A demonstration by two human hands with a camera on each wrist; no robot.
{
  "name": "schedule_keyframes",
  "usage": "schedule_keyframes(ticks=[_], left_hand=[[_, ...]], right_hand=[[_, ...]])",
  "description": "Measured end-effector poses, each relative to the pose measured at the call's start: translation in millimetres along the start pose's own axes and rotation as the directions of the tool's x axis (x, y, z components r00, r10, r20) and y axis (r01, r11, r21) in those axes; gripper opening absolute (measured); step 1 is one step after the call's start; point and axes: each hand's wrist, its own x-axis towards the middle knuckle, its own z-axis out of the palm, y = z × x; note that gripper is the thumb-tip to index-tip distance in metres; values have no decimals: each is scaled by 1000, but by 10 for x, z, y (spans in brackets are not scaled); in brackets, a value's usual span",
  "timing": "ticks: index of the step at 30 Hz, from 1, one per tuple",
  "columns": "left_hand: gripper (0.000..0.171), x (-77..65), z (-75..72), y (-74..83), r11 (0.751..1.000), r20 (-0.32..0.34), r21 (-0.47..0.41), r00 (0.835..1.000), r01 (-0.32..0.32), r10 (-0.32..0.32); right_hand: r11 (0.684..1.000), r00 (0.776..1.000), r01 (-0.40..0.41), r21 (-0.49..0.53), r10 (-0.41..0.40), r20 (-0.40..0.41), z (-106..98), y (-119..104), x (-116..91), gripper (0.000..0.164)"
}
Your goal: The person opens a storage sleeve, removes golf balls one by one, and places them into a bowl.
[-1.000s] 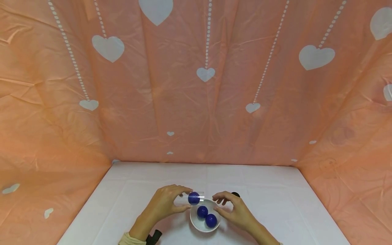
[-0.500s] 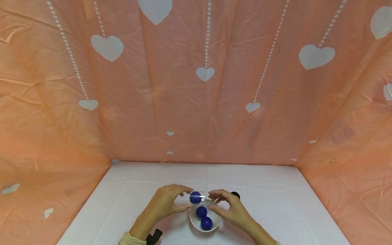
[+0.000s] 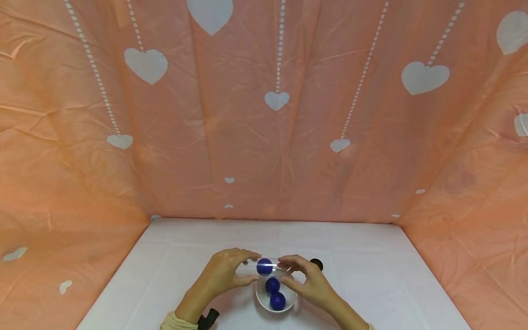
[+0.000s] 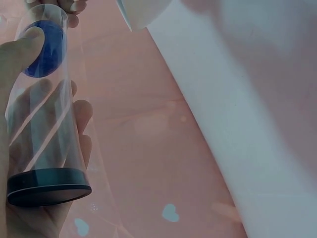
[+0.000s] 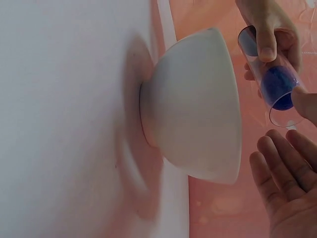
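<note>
My left hand grips a clear tube lying sideways above the bowl, with a black cap on its left end. Inside, close to the uncapped right end, sits a blue ball. My right hand is at that open end; its fingers are extended in the right wrist view, and its thumb is by the rim. Whether the thumb touches the tube I cannot tell. Below stands a white bowl holding two blue balls, one farther and one nearer.
A round black object lies on the white table behind my right hand. Around the table hangs an orange sheet with white hearts. A black device is by my left wrist.
My right hand has moved left to the tube's open end. The ball in the tube has shifted slightly right toward that end. The nearer ball in the bowl has rolled left.
</note>
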Motion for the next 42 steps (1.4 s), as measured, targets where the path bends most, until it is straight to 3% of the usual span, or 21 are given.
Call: schedule_keyframes(ticks=[27, 42], left_hand=[[48, 18, 19, 8, 1000, -2, 20, 1000, -6, 6], [47, 0, 9, 5, 1000, -7, 5, 1000, 3, -3]], right_hand=[[994, 995, -101, 44, 101, 7, 22, 45, 4, 43], [994, 994, -110, -10, 110, -9, 12, 36, 1, 40]])
